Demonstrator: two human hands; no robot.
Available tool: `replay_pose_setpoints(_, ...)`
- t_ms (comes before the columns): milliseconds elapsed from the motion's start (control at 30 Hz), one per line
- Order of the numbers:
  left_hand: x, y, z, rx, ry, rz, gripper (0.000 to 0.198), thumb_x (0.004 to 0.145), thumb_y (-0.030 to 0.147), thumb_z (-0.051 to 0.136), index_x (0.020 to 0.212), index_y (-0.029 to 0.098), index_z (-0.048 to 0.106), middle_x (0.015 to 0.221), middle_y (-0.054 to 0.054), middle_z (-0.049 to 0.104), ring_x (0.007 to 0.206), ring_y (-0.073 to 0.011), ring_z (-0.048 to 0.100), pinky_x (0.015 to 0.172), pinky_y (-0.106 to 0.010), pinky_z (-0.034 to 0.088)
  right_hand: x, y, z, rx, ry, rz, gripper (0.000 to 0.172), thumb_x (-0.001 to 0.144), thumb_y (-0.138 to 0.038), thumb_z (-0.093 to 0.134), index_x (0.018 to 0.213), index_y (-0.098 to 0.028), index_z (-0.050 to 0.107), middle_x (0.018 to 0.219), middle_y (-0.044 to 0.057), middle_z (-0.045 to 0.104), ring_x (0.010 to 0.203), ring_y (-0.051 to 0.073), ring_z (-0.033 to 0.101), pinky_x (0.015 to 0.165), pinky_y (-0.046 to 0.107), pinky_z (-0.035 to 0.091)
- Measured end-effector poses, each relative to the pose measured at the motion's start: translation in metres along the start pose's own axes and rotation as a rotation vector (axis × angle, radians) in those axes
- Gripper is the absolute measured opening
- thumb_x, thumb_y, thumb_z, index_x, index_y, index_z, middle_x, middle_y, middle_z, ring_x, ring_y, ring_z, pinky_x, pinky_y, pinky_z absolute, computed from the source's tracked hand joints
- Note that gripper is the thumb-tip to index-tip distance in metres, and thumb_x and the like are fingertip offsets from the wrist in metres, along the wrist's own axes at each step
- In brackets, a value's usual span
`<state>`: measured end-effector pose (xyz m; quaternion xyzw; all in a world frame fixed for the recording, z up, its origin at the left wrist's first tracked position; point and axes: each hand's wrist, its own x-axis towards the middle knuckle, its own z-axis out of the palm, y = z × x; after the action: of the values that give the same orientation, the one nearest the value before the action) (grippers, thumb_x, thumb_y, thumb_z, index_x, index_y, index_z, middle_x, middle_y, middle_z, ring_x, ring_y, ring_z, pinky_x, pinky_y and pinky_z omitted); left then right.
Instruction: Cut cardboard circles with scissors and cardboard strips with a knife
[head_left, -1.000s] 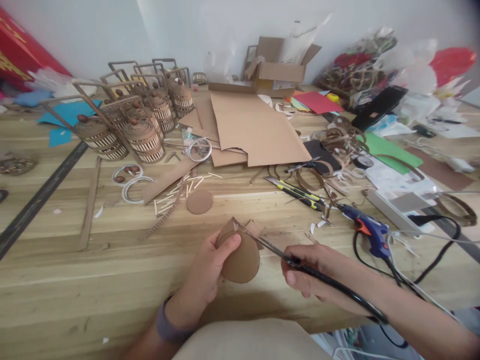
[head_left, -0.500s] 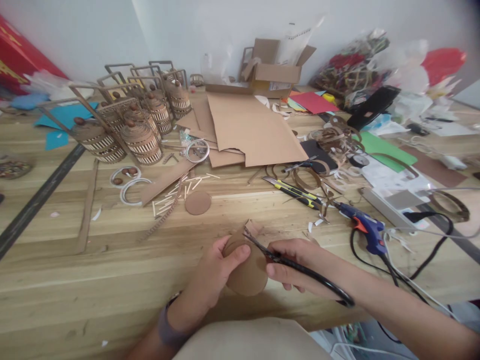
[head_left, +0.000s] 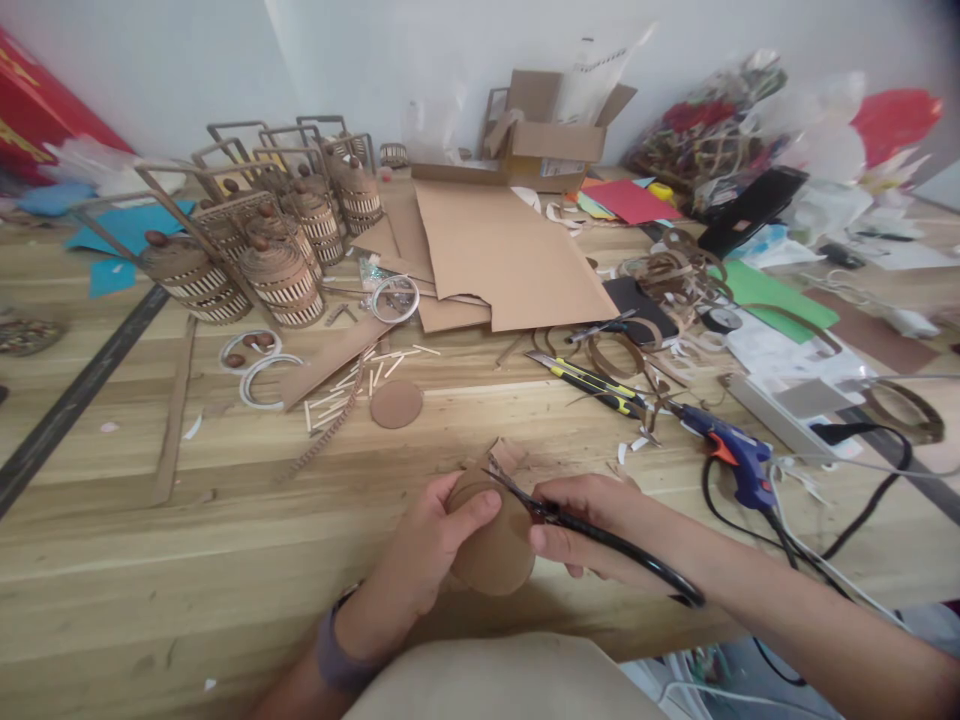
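Note:
My left hand (head_left: pixel 442 535) pinches a rounded piece of brown cardboard (head_left: pixel 495 550), its thumb lying on top. In my right hand (head_left: pixel 581 525) is a pair of scissors (head_left: pixel 622 548) with black handles, the blades reaching across the cardboard's upper edge beside my left thumb. At that edge a small offcut of cardboard (head_left: pixel 508 455) sticks up. A cut cardboard disc (head_left: pixel 396 404) lies flat on the table beyond my left hand, close to scattered small pale sticks (head_left: pixel 345 385).
Woven-looking lidded jars with handles (head_left: pixel 281 275) stand at the back left. Large cardboard sheets (head_left: pixel 510 255) lie in the middle. To the right are a box cutter (head_left: pixel 589 382), a blue glue gun (head_left: pixel 735 455) with cables, and curled brown strips (head_left: pixel 667 275).
The scissors have closed slightly at the cardboard's upper edge, their handles drawing a little nearer together. Both hands stay in nearly the same place.

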<state>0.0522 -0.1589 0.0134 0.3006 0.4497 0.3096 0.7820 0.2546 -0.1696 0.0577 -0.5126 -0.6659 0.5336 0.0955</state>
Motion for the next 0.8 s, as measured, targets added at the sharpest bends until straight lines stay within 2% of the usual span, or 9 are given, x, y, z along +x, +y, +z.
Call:
replay_pose_setpoints(267, -0.0011, 0.0008, 0.0003, 0.055, 0.023, -0.010, 0.032, 0.067, 0.043, 0.084, 0.085, 0.017, 0.077, 0.082, -0.004, 0.078, 0.076, -0.0214, 0.069, 0.070, -0.028, 0.051, 0.0000, -0.0007, 0.0007, 0.023, -0.026, -0.004, 0.047, 0.092, -0.063, 0.059, 0.068, -0.023, 0.052, 0.059, -0.003, 0.052, 0.053, 0.014, 0.047, 0.046, 0.024, 0.031)
replay_pose_setpoints(433, -0.0023, 0.0026, 0.0005, 0.077, 0.037, -0.010, 0.032, 0.068, 0.043, 0.084, 0.086, 0.017, 0.077, 0.082, -0.003, 0.079, 0.077, -0.0210, 0.070, 0.070, -0.027, 0.052, -0.0008, 0.0013, 0.0012, 0.023, -0.006, -0.064, 0.044, 0.091, -0.060, 0.062, 0.073, -0.021, 0.054, 0.064, -0.004, 0.047, 0.059, 0.013, 0.041, 0.049, 0.024, 0.029)
replay_pose_setpoints(600, -0.0037, 0.0051, 0.0009, 0.113, 0.053, 0.003, 0.030, 0.069, 0.041, 0.082, 0.089, 0.019, 0.078, 0.084, -0.003, 0.080, 0.077, -0.0197, 0.068, 0.070, -0.026, 0.051, -0.0008, -0.0020, 0.0023, 0.057, -0.019, -0.044, 0.048, 0.092, -0.063, 0.059, 0.069, -0.023, 0.046, 0.063, -0.005, 0.038, 0.057, 0.013, 0.036, 0.048, 0.025, 0.025)
replay_pose_setpoints(800, -0.0040, 0.0062, 0.0016, 0.110, 0.041, 0.019, 0.025, 0.070, 0.040, 0.081, 0.083, 0.020, 0.077, 0.080, -0.001, 0.079, 0.074, -0.0193, 0.068, 0.067, -0.026, 0.049, -0.0022, -0.0040, 0.0046, 0.085, -0.017, -0.011, 0.055, 0.091, -0.071, 0.054, 0.065, -0.024, 0.041, 0.057, -0.003, 0.044, 0.052, 0.014, 0.040, 0.046, 0.026, 0.025)
